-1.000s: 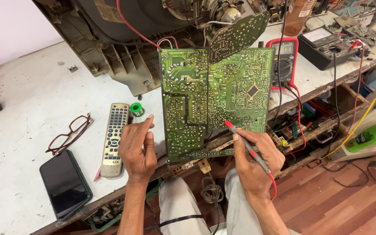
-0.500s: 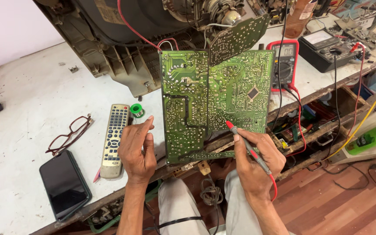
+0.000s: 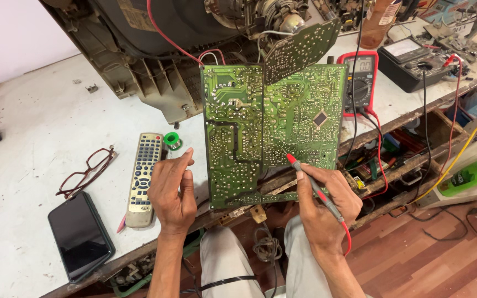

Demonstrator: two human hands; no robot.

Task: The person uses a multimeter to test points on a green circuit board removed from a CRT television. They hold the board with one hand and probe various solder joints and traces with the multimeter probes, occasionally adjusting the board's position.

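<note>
right hand (image 3: pixel 327 207) grips a red probe (image 3: pixel 316 187), tip on the green circuit board (image 3: pixel 274 132); left hand (image 3: pixel 173 190), loosely curled and holding nothing, rests beside it.

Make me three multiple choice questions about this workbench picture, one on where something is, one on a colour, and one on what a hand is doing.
1. Where does the remote control lie?
A. between the glasses and the left hand
B. on the circuit board
C. on the floor

2. What colour is the frame of the glasses?
A. blue
B. dark red
C. white

3. What is the right hand doing?
A. resting empty
B. holding a red probe
C. gripping the phone

Answers: 1 A, it lies on the table just beside the left hand. 2 B, the frame is dark red. 3 B, the probe tip meets the green circuit board.
</note>
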